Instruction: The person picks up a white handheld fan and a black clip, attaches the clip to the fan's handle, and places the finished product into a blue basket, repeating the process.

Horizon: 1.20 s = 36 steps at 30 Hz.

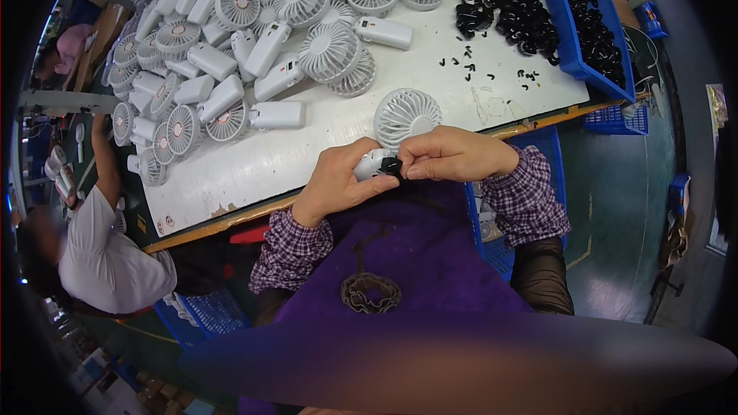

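Over the table's front edge, my left hand [344,175] is wrapped round the handle of a white handheld fan [407,114], whose round caged head points away from me. A small black piece [392,165] sits at the handle's near end. My right hand [450,155] pinches at that end with thumb and forefinger, touching or very close to the black piece. Whatever lies between those fingertips is too small to make out. Several white handheld fans [330,50] lie heaped across the table's left and far side.
Black small parts [507,4] are piled on the white table [323,138] at the far right, with loose bits before them. A blue tray [569,38] of black parts stands beside them. Blue baskets [555,184] are below the edge. Another person [115,253] sits at left.
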{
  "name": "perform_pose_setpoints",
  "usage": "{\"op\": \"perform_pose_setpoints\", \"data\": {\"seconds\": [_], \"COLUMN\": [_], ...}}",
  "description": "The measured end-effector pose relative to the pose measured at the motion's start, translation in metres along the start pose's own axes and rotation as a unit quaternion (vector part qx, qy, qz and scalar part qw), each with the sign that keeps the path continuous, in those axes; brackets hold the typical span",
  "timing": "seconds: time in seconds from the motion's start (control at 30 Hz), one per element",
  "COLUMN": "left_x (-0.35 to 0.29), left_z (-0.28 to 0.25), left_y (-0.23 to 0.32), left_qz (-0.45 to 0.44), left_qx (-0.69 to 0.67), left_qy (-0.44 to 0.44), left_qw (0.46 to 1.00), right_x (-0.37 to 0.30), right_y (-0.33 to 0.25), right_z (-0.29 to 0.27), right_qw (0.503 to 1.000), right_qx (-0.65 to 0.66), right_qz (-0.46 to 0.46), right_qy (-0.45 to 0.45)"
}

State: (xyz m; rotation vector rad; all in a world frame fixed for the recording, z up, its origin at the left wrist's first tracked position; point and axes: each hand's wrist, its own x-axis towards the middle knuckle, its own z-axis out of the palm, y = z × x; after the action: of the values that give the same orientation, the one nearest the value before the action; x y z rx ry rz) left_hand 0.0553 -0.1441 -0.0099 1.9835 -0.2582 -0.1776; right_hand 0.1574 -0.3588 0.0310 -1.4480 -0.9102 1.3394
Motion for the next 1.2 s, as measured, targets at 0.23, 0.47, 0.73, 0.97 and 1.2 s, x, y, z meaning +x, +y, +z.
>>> {"op": "perform_pose_setpoints", "data": {"seconds": [0.23, 0.47, 0.73, 0.97, 1.2], "left_x": [-0.011, -0.015, -0.006, 0.013, -0.009], "left_z": [0.005, 0.007, 0.034, 0.084, 0.057], "left_y": [-0.019, -0.019, -0.023, -0.027, -0.039], "left_qz": [0.010, 0.010, -0.144, -0.155, -0.140], "left_qx": [-0.019, -0.027, -0.464, -0.746, -0.717], "left_qy": [0.016, 0.136, 0.056, -0.201, -0.128], "left_qw": [1.000, 0.990, 0.872, 0.616, 0.670], "right_x": [0.015, -0.016, -0.005, 0.039, 0.031], "right_y": [0.032, 0.019, 0.061, 0.017, 0.054], "right_z": [0.015, 0.032, 0.024, 0.013, 0.004], "right_qw": [0.987, 0.916, 0.852, 0.868, 0.843], "right_qx": [0.154, 0.192, 0.203, 0.166, 0.360], "right_qz": [0.041, -0.116, -0.276, -0.169, -0.205], "right_qy": [-0.011, 0.332, 0.397, 0.436, 0.343]}}
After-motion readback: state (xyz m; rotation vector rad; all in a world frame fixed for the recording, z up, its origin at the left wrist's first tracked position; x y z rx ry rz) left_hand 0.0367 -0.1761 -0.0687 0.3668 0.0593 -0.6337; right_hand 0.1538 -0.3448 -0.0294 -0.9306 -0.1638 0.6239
